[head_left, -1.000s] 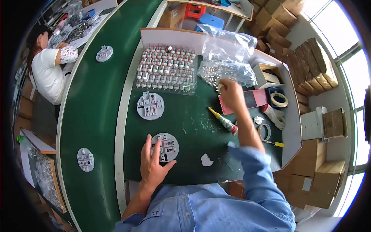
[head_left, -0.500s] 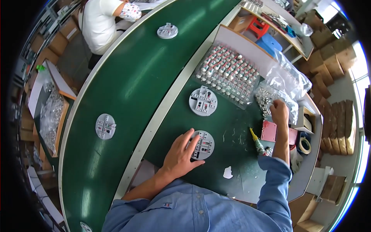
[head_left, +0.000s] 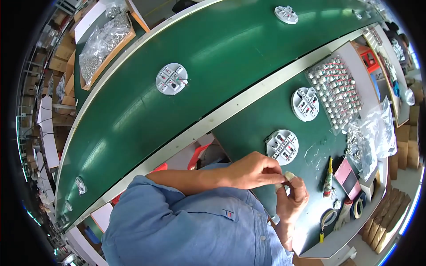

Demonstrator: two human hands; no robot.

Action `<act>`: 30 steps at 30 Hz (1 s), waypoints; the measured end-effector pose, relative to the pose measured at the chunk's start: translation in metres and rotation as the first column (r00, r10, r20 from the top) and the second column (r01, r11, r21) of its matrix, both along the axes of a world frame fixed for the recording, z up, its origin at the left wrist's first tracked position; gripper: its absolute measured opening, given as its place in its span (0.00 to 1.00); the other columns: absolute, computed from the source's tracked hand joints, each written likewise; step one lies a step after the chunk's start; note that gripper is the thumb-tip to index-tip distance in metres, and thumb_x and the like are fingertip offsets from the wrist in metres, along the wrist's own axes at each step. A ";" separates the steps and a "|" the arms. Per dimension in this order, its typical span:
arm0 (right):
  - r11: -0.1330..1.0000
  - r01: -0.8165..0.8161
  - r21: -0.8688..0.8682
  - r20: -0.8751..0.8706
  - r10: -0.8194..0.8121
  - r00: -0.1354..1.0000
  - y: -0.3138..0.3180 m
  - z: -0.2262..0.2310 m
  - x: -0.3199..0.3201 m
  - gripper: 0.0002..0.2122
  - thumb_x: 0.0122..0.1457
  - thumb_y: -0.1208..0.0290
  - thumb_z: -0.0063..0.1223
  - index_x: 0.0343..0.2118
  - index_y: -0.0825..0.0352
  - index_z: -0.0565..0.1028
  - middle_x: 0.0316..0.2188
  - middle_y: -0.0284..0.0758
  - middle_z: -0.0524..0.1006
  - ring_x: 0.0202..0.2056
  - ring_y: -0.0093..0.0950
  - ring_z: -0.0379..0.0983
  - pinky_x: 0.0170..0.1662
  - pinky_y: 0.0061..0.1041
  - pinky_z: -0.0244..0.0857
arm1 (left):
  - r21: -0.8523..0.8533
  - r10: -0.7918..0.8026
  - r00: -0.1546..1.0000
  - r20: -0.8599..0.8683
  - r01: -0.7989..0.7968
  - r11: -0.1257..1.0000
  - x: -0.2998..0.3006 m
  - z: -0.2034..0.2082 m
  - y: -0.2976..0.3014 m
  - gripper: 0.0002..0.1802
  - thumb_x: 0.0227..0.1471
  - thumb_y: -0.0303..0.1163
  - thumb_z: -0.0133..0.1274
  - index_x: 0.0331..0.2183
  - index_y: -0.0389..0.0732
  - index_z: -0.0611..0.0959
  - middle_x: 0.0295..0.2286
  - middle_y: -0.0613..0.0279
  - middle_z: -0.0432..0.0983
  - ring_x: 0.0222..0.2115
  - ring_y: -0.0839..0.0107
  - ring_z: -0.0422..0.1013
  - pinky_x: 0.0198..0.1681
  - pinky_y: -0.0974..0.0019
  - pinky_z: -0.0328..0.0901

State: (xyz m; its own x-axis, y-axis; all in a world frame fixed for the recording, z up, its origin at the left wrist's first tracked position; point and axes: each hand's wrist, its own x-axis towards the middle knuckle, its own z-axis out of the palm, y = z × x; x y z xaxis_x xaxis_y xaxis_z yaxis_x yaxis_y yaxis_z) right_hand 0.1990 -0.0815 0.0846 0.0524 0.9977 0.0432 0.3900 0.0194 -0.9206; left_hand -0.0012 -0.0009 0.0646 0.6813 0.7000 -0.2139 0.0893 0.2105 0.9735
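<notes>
My left hand (head_left: 257, 170) reaches across from the left, thumb and fingers pinched together. It meets my right hand (head_left: 293, 199), whose fingers are curled, above the near edge of the green worktable. Between their fingertips is something too small and covered to make out. A pale, whitish patch (head_left: 289, 176) shows at the right fingertips; I cannot tell if it is a finger cover or a part. Just beyond the hands lies a round grey-white plastic disc (head_left: 288, 153) with compartments and small dark and red parts. A second such disc (head_left: 305, 104) lies farther back.
A clear tray (head_left: 336, 95) of small white parts with red wires stands at the back right, near a plastic bag (head_left: 377, 137) of metal pieces. A glue tube (head_left: 328, 179), a pink box (head_left: 347, 177) and tape rolls (head_left: 328, 217) lie right. More discs (head_left: 172, 79) sit on the green conveyor.
The view has swung round. My left hand has left the near disc, and my right hand has come back from the bag of metal pieces; the two now meet near my body.
</notes>
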 end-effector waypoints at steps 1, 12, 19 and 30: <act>0.999 -0.048 0.004 0.016 0.048 0.999 -0.002 0.003 0.000 0.22 0.47 0.94 0.62 0.47 0.69 0.81 0.36 0.35 0.84 0.34 0.27 0.79 0.44 0.25 0.77 | -0.093 0.012 1.000 0.023 -0.010 0.996 -0.002 0.000 -0.001 0.12 0.60 0.35 0.66 0.40 0.37 0.88 0.29 0.63 0.82 0.28 0.76 0.73 0.34 0.71 0.67; 0.997 -0.002 -0.074 -0.011 0.001 1.000 -0.013 0.011 -0.019 0.18 0.49 0.92 0.63 0.43 0.69 0.83 0.43 0.37 0.85 0.37 0.29 0.81 0.42 0.25 0.75 | -0.506 0.104 0.961 0.256 0.042 0.862 -0.021 -0.024 -0.022 0.04 0.62 0.26 0.61 0.36 0.35 0.87 0.25 0.62 0.79 0.26 0.76 0.71 0.32 0.75 0.65; 0.975 0.220 0.021 0.255 -0.218 0.942 0.024 0.000 0.011 0.13 0.54 0.87 0.65 0.41 0.67 0.84 0.38 0.34 0.86 0.36 0.29 0.82 0.41 0.25 0.75 | 0.401 0.214 0.976 -0.045 -0.178 0.899 -0.006 -0.020 -0.003 0.21 0.53 0.29 0.68 0.48 0.34 0.84 0.41 0.54 0.82 0.39 0.63 0.77 0.47 0.61 0.71; 0.985 -0.171 0.030 0.599 0.120 0.792 0.070 -0.006 0.005 0.15 0.52 0.83 0.64 0.44 0.66 0.82 0.32 0.35 0.83 0.29 0.36 0.77 0.35 0.31 0.73 | 0.822 0.343 0.891 -0.296 0.055 0.567 0.010 -0.052 0.028 0.54 0.44 0.42 0.72 0.66 0.32 0.67 0.63 0.43 0.67 0.65 0.44 0.62 0.71 0.43 0.53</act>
